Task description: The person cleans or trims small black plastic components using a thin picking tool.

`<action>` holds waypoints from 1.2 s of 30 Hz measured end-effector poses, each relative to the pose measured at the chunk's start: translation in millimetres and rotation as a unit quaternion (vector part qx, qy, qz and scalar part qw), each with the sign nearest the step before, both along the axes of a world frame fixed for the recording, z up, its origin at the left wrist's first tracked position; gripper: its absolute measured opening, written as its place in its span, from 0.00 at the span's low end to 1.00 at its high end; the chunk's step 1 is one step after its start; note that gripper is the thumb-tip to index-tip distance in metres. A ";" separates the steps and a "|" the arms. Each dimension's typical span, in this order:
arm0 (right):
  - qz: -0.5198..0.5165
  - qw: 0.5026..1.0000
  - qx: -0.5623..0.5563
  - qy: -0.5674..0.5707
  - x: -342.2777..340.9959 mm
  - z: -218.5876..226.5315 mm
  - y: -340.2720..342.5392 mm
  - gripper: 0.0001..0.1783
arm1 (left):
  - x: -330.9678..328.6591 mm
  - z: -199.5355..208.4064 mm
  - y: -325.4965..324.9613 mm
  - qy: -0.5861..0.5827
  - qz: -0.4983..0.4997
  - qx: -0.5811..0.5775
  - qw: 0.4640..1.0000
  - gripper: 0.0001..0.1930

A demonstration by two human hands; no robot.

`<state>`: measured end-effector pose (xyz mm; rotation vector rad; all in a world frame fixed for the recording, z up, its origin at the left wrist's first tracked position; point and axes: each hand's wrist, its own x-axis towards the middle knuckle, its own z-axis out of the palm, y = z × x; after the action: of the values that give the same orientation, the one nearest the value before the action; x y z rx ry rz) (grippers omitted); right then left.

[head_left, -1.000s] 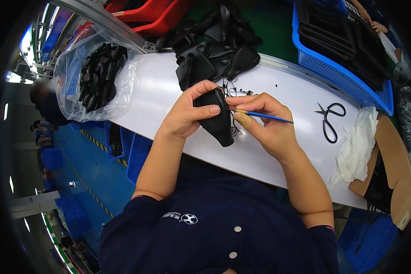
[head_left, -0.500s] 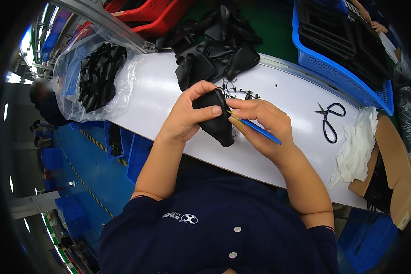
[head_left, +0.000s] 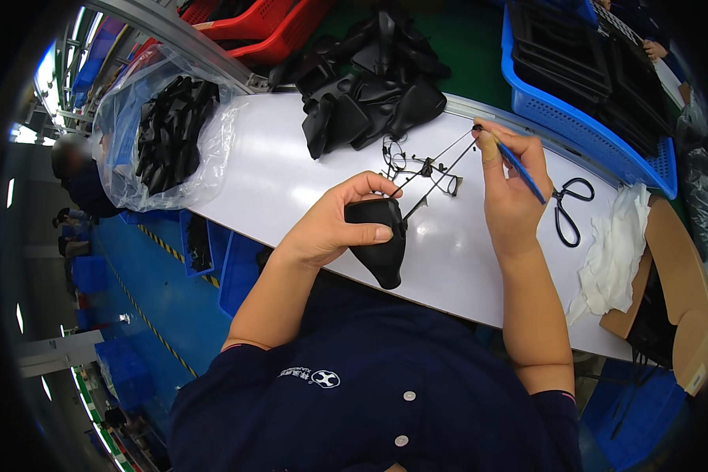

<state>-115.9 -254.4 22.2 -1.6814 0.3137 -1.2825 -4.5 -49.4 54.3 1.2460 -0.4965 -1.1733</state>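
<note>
My left hand (head_left: 322, 226) grips a black, smooth, pouch-like piece (head_left: 379, 261), its thumb across the face and its narrow end toward me. Two taut strands of thin black cord (head_left: 439, 180) run from the piece's upper right edge. They meet at the fingertips of my right hand (head_left: 513, 193), up near the table's far edge. That hand is closed on a slim blue tool (head_left: 525, 175), its tip hidden by the fingers; one fingertip has a tan covering. Under the strands lie loose black cords with small fittings (head_left: 428, 167).
Similar black pieces are heaped (head_left: 362, 110) at the table's far side; a clear plastic bag (head_left: 222, 149) of them stands left. Black-handled scissors (head_left: 559, 212), white cloths (head_left: 610, 248) and an open cardboard box (head_left: 688, 330) are right. A blue basket (head_left: 582, 126) holds black panels.
My right hand has moved away from the black piece, up and right, drawing the cord into two long strands. My left hand and the piece have shifted slightly toward me.
</note>
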 end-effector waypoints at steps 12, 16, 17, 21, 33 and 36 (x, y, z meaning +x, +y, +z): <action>0.376 0.847 0.364 0.099 -2.8 13.4 28.0 0.11 | 13.1 -32.0 -15.0 0.056 0.098 -0.153 0.982 0.19; 0.351 0.852 0.385 0.043 -1.1 9.4 41.7 0.09 | -2.1 -30.4 -30.1 0.023 0.154 -0.092 0.984 0.17; 0.353 0.852 0.385 0.043 -1.2 8.9 43.1 0.09 | -5.5 -39.8 -32.5 -0.029 0.216 -0.097 0.971 0.16; 0.286 0.885 0.364 0.049 -1.8 6.4 47.2 0.09 | -9.1 -37.9 -30.8 -0.007 0.232 -0.077 0.970 0.14; 0.292 0.890 0.349 0.015 -6.2 13.0 47.3 0.08 | -13.9 -34.6 -32.0 -0.157 0.185 -0.136 0.961 0.07; 0.290 0.890 0.350 0.012 -7.0 10.9 50.6 0.08 | -17.5 -33.7 -31.5 -0.179 0.198 -0.133 0.955 0.06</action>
<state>-122.8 -203.8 33.0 -1.0414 0.2217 -0.5861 -22.1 -80.8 20.7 1.2527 -0.6152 -0.5244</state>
